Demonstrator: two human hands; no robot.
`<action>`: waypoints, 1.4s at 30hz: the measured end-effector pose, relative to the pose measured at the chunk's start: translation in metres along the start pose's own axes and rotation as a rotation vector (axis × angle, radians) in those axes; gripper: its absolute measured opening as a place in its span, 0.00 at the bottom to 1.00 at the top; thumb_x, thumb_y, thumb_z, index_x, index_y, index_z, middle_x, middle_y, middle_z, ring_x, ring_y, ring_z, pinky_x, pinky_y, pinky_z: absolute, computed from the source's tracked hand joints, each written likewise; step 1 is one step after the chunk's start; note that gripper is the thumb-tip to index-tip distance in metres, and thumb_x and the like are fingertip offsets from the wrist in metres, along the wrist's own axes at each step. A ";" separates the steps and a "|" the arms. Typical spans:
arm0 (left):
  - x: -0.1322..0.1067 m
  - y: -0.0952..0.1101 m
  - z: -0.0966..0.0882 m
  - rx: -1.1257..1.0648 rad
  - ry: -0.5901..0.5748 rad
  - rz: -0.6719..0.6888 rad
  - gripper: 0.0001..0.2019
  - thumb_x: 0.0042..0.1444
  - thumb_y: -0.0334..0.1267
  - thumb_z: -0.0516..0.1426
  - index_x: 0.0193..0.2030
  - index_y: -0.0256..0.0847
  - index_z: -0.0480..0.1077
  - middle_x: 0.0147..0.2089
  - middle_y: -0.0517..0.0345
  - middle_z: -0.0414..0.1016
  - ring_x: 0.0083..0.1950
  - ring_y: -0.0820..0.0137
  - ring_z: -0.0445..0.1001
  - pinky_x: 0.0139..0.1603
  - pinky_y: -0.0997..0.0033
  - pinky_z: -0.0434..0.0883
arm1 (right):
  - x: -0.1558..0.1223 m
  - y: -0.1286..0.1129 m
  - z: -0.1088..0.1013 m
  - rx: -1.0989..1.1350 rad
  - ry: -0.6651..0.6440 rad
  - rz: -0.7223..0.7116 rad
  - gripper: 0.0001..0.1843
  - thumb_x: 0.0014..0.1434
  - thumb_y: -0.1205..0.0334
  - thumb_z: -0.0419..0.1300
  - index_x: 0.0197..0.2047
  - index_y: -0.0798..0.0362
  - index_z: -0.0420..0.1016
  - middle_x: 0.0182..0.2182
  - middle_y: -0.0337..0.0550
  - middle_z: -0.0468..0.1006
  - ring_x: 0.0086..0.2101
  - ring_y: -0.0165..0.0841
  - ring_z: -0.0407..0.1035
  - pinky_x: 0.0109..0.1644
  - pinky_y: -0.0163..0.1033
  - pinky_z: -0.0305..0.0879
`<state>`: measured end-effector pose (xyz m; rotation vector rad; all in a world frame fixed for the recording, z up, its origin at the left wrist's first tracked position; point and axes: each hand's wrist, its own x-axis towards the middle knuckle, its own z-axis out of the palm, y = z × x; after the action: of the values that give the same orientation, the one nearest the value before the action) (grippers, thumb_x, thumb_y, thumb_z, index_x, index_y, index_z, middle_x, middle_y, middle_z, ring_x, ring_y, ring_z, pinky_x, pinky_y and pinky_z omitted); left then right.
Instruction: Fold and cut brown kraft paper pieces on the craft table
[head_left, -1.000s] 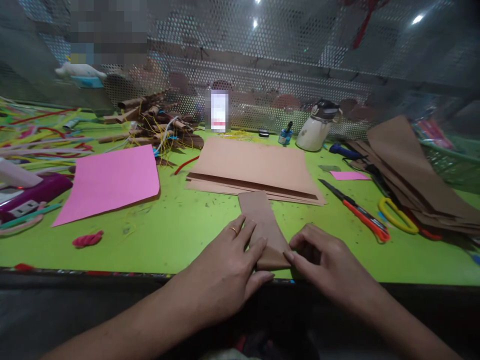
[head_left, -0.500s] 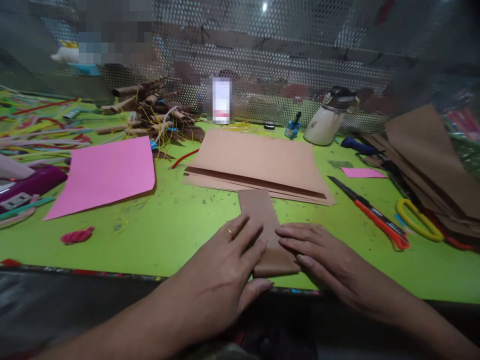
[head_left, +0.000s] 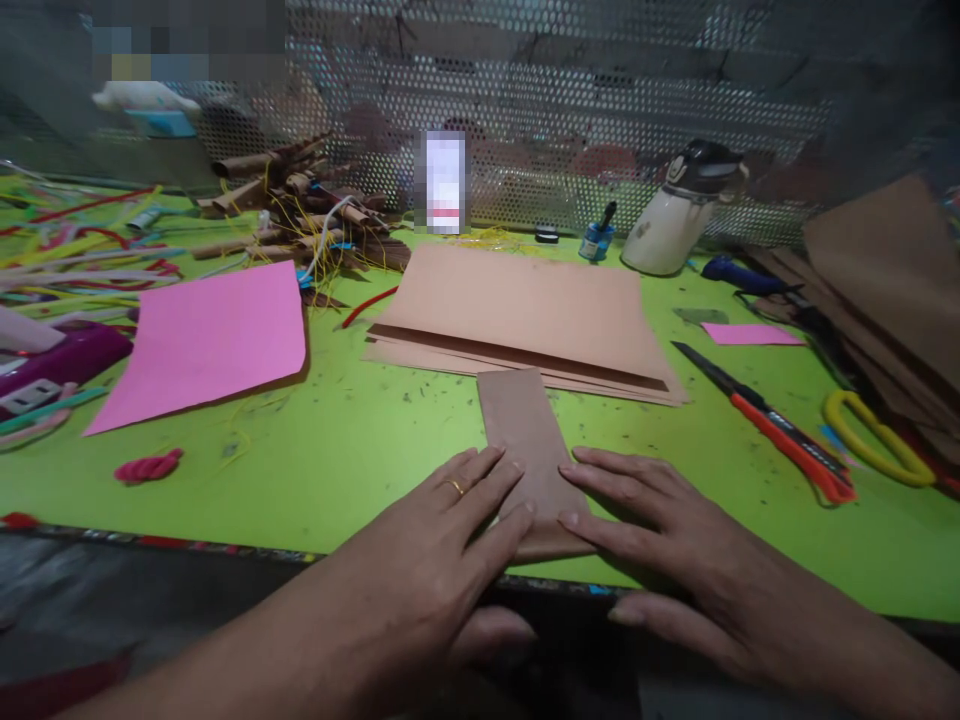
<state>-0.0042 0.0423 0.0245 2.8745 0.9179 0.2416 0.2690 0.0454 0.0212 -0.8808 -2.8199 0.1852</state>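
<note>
A folded strip of brown paper (head_left: 525, 420) lies flat on the green tabletop near its front edge. My left hand (head_left: 450, 540), with a gold ring on one finger, presses its outstretched fingers on the strip's left side. On the right side, the fingertips of my right hand (head_left: 660, 530) rest along the strip's edge, fingers apart. Both thumbs hang over the table's front edge. Just beyond the strip's far end lies a stack of light brown paper sheets (head_left: 525, 310).
Pink paper (head_left: 202, 340) and a pink twisted piece (head_left: 148, 466) lie left. At right are an orange utility knife (head_left: 787, 440), yellow-handled scissors (head_left: 874, 440) and brown paper (head_left: 885, 260). A white jug (head_left: 667, 225), blue bottle (head_left: 598, 238) and phone (head_left: 444, 185) stand behind.
My right thumb has dropped below the table edge, and its fingers have spread. My left fingers have shifted slightly along the strip. The camera view has shifted a little.
</note>
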 end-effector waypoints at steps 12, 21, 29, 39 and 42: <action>-0.006 -0.004 0.002 -0.086 0.002 0.040 0.36 0.54 0.48 0.60 0.67 0.46 0.52 0.69 0.35 0.50 0.70 0.46 0.44 0.62 0.41 0.56 | 0.001 -0.002 0.004 0.006 0.014 -0.001 0.29 0.61 0.56 0.58 0.64 0.50 0.59 0.65 0.49 0.56 0.65 0.44 0.45 0.61 0.53 0.59; -0.004 -0.004 -0.011 -0.079 -0.086 0.091 0.34 0.57 0.51 0.56 0.67 0.41 0.51 0.68 0.40 0.52 0.70 0.53 0.47 0.66 0.49 0.53 | -0.010 -0.011 0.005 -0.148 0.090 -0.007 0.27 0.61 0.58 0.57 0.62 0.56 0.63 0.63 0.51 0.61 0.64 0.46 0.47 0.59 0.52 0.60; -0.001 -0.003 0.012 -0.017 -0.021 0.132 0.35 0.55 0.54 0.56 0.64 0.35 0.54 0.64 0.33 0.58 0.68 0.47 0.51 0.64 0.43 0.53 | -0.005 -0.033 0.009 -0.239 0.119 -0.024 0.30 0.59 0.55 0.58 0.62 0.56 0.62 0.61 0.50 0.65 0.61 0.53 0.51 0.56 0.60 0.57; -0.004 -0.008 0.024 0.000 0.066 0.185 0.30 0.56 0.47 0.58 0.60 0.33 0.58 0.63 0.28 0.60 0.68 0.46 0.49 0.62 0.40 0.55 | -0.016 -0.040 0.023 -0.301 0.177 0.038 0.24 0.59 0.60 0.58 0.57 0.60 0.67 0.57 0.51 0.70 0.61 0.51 0.53 0.57 0.57 0.57; -0.004 -0.010 0.020 -0.028 0.087 0.191 0.34 0.52 0.49 0.61 0.61 0.33 0.58 0.63 0.28 0.60 0.69 0.44 0.46 0.62 0.39 0.55 | -0.018 -0.041 0.028 -0.321 0.222 0.022 0.22 0.58 0.62 0.59 0.55 0.62 0.69 0.55 0.52 0.72 0.60 0.52 0.56 0.55 0.57 0.59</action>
<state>-0.0092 0.0469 0.0025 2.9469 0.6456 0.3958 0.2550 0.0003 -0.0012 -0.9281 -2.6714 -0.3502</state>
